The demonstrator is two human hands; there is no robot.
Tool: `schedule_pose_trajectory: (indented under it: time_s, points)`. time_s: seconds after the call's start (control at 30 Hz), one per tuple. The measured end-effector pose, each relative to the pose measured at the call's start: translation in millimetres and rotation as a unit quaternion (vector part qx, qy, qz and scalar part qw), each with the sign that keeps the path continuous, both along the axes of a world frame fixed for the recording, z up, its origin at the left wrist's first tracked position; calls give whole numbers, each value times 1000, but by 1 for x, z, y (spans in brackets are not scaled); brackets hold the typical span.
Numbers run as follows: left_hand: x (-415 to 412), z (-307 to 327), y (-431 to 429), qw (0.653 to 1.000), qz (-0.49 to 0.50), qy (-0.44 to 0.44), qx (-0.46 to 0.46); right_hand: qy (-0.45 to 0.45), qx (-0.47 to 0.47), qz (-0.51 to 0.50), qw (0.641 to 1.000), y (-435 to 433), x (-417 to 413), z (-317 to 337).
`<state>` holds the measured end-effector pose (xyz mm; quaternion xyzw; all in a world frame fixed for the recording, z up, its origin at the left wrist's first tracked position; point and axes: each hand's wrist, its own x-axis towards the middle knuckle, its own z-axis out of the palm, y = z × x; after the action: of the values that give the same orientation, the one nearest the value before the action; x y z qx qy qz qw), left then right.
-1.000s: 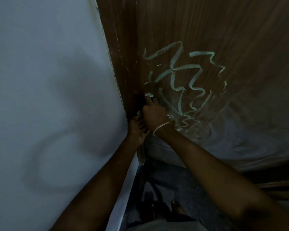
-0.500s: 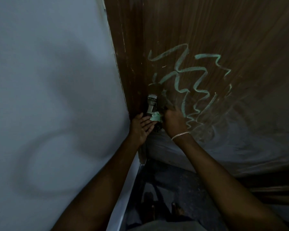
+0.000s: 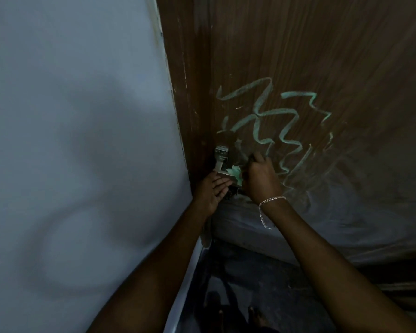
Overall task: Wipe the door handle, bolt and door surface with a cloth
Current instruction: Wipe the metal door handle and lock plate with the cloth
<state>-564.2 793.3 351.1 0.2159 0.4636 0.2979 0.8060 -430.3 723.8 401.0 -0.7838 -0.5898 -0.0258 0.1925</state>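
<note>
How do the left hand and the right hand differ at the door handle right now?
The left hand lies open with fingers straight, while the right hand is curled, gripping the green cloth. The left hand sits under the metal handle; the right hand is beside it, against the door. The right wrist wears a chain bracelet; the left wrist is bare. Both hands are at the handle.

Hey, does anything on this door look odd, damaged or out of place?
Yes: pale green scribbles zigzag across the brown door, above and right of the metal handle. They look drawn on, not like grain. Also, pale scuffs run down its left edge. The right hand holds a green cloth at the handle.
</note>
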Motion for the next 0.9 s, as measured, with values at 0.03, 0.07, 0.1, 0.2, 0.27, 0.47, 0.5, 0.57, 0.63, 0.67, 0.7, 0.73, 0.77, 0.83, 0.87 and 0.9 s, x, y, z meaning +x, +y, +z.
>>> schedule_pose_trajectory:
  time_s: [0.03, 0.07, 0.1, 0.2, 0.27, 0.47, 0.5, 0.57, 0.63, 0.67, 0.7, 0.73, 0.77, 0.83, 0.87, 0.9]
  points:
    - [2, 1, -1, 1000, -5, 8, 7, -1, 18, 21, 1000, 6, -3, 3]
    - [4, 2, -1, 1000, -6, 14, 11, -8, 38, 52, 998, 13, -6, 6]
    - [5, 2, -2, 1000, -4, 18, 15, -23, 58, 88, 994, 20, -10, 9]
    - [7, 1, -1, 999, 2, 28, 34, -87, 61, 151, 983, 42, -18, 13]
    - [6, -1, 0, 998, 6, 33, 43, -131, 21, 168, 977, 51, -22, 12]
    - [6, -1, 3, 998, 2, 33, 54, -168, 42, 160, 972, 44, -13, 16]
    - [6, 0, 3, 998, -1, 32, 53, -162, 62, 152, 973, 46, -14, 19]
    - [5, 0, 3, 998, -5, 33, 49, -133, 72, 132, 980, 53, -20, 23]
    - [4, -1, 4, 999, 4, 28, 41, -99, 59, 116, 986, 58, -32, 24]
    - [4, 0, 4, 999, 7, 27, 38, -90, 52, 114, 988, 58, -36, 23]
    - [3, 1, 5, 999, 8, 27, 38, -88, 46, 112, 989, 57, -37, 22]
    - [3, 1, 5, 999, 4, 30, 40, -90, 41, 111, 989, 54, -36, 21]
    - [2, 1, 5, 999, -2, 32, 42, -95, 39, 110, 989, 51, -34, 20]
    - [2, 2, 5, 998, -10, 33, 44, -97, 38, 108, 989, 48, -28, 19]
    - [1, 3, 5, 998, -10, 31, 44, -96, 43, 106, 989, 49, -29, 19]
    - [1, 3, 5, 999, -8, 30, 44, -93, 46, 106, 989, 53, -32, 21]
